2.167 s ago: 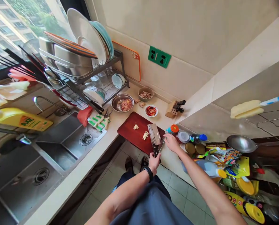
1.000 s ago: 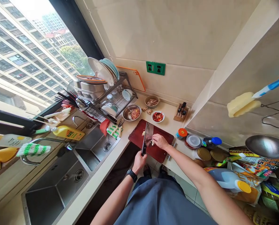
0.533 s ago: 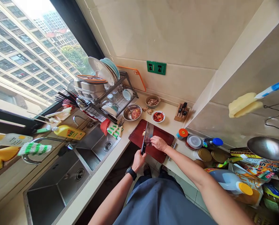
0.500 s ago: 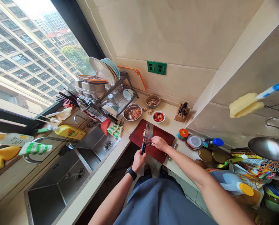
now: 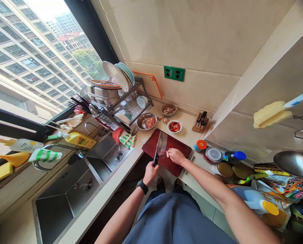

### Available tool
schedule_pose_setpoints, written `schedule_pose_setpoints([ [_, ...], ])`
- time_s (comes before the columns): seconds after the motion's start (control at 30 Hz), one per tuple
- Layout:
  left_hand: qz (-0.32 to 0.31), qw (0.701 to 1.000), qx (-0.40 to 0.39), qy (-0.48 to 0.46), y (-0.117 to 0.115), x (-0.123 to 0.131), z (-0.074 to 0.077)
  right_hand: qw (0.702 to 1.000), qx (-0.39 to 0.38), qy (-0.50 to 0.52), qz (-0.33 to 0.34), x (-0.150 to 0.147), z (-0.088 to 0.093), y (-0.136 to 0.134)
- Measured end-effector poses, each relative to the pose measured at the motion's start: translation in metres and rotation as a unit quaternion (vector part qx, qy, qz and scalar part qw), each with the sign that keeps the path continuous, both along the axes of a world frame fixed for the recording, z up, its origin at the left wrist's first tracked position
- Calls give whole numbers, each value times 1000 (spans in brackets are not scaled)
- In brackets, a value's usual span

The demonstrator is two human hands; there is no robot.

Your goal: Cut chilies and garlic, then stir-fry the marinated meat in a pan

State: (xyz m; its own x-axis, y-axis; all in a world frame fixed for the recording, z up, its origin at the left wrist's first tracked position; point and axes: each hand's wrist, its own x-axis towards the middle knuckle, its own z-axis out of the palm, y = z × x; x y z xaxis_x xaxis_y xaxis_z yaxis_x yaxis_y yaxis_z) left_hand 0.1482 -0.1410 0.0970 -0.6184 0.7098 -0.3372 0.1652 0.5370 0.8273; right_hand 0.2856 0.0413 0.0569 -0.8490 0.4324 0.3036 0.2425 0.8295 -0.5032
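Note:
My left hand (image 5: 150, 173) is wrapped round the black handle of a cleaver (image 5: 162, 144). Its broad blade stands over the dark red cutting board (image 5: 178, 142), pointing away from me. To the right of the blade, my right hand (image 5: 176, 156) is low over the board with its fingers drawn together. At its fingertips show small pale pieces (image 5: 168, 154), perhaps garlic or ginger; they are too small to tell. Beyond the board are a steel bowl of raw meat (image 5: 149, 122), a white bowl of cut red chillies (image 5: 174, 126) and some ginger (image 5: 165, 120).
A double sink (image 5: 72, 193) lies to the left, with a loaded dish rack (image 5: 131, 115) behind it. Another bowl (image 5: 169, 109) and a knife block (image 5: 200, 122) stand along the wall. Jars (image 5: 214, 154), bottles and a wok (image 5: 296, 163) crowd the right side.
My right hand has moved slightly right, away from the blade, and pale pieces now show at its fingertips. The pale bits left of the blade no longer show. The view has shifted slightly.

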Motion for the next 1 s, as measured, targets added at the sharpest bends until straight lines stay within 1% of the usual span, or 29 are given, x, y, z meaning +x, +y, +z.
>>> schedule_pose_setpoints([
  [0.1,0,1000,10,7,-2,0,4,999,-17,4,-30,8,7,-7],
  [0.13,0,1000,18,16,-2,1,5,998,-26,8,-49,9,10,-15],
  [0.17,-1,999,29,31,-2,5,5,996,-50,14,-73,8,12,-26],
  [0.2,-4,998,44,49,-2,10,4,991,-94,22,-97,7,14,-39],
  [0.23,-10,996,61,68,-1,17,3,981,-155,28,-118,5,15,-53],
  [0.3,-25,991,97,90,0,38,-3,946,-285,32,-152,3,16,-83],
  [0.33,-31,989,112,87,1,50,-7,927,-333,31,-169,4,15,-95],
  [0.37,-39,988,125,76,2,63,-10,914,-358,31,-187,6,14,-105],
  [0.43,-87,985,142,42,4,83,-16,899,-367,46,-235,16,11,-114],
  [0.47,-121,981,150,24,4,89,-18,894,-364,57,-257,25,9,-114],
  [0.5,-168,974,154,5,5,92,-19,890,-360,66,-272,36,6,-112],
  [0.57,-286,946,153,-20,7,85,-19,887,-351,60,-292,61,-3,-103],
  [0.6,-326,934,145,-16,10,76,-20,889,-340,44,-302,74,-9,-99],
  [0.63,-343,930,135,3,14,64,-21,894,-320,20,-314,87,-15,-95],
  [0.67,-335,934,121,37,19,52,-24,899,-294,-9,-325,99,-21,-93],
  [0.7,-290,948,105,82,27,39,-27,902,-265,-44,-338,109,-27,-92],
  [0.73,-229,961,87,125,35,26,-32,902,-238,-79,-351,116,-33,-92],
  [0.77,-178,970,65,154,45,16,-38,898,-218,-114,-363,121,-38,-93],
  [0.8,-145,974,43,168,55,7,-45,892,-209,-145,-374,123,-42,-94],
  [0.83,-127,977,25,171,65,2,-52,885,-206,-170,-381,123,-45,-95],
  [0.9,-119,980,5,159,82,-3,-65,876,-205,-202,-387,118,-49,-97],
  [1.0,-123,982,10,146,98,4,-78,873,-199,-220,-386,105,-53,-97],
])
